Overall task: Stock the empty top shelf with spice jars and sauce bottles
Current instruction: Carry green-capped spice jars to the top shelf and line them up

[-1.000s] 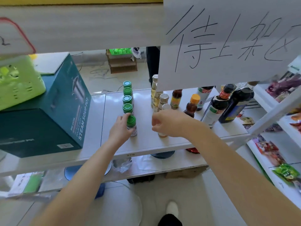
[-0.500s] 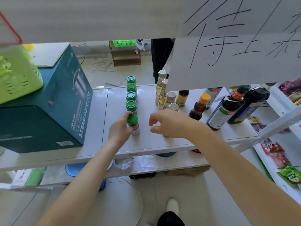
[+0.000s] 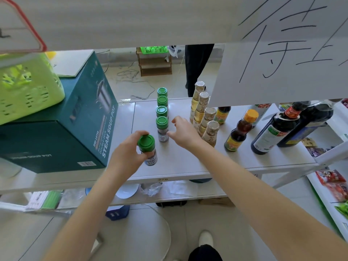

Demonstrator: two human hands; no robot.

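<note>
My left hand (image 3: 126, 152) grips a green-capped spice jar (image 3: 148, 150) near the front of the white shelf (image 3: 180, 166), tilted and pulled out of line. Behind it several more green-capped jars (image 3: 162, 121) stand in a straight row running back. My right hand (image 3: 183, 131) hovers open just right of the nearest row jar, fingers spread, holding nothing. A row of gold-capped pale sauce bottles (image 3: 204, 117) stands to its right, the nearest one (image 3: 211, 133) touching my wrist. Dark sauce bottles (image 3: 274, 132) and an orange-capped bottle (image 3: 240, 131) stand further right.
A teal steam-pot box (image 3: 62, 127) fills the shelf's left part, with a lime-green basket (image 3: 24, 87) on top. A white paper sign (image 3: 282, 48) hangs over the right side. Snack packets (image 3: 331, 183) lie on a rack to the right. A person's dark legs (image 3: 197, 66) stand behind the shelf.
My left hand has drawn the front green-capped jar toward me and to the left, out of the row. My right hand has let go of the gold-capped bottle and moved left, opening.
</note>
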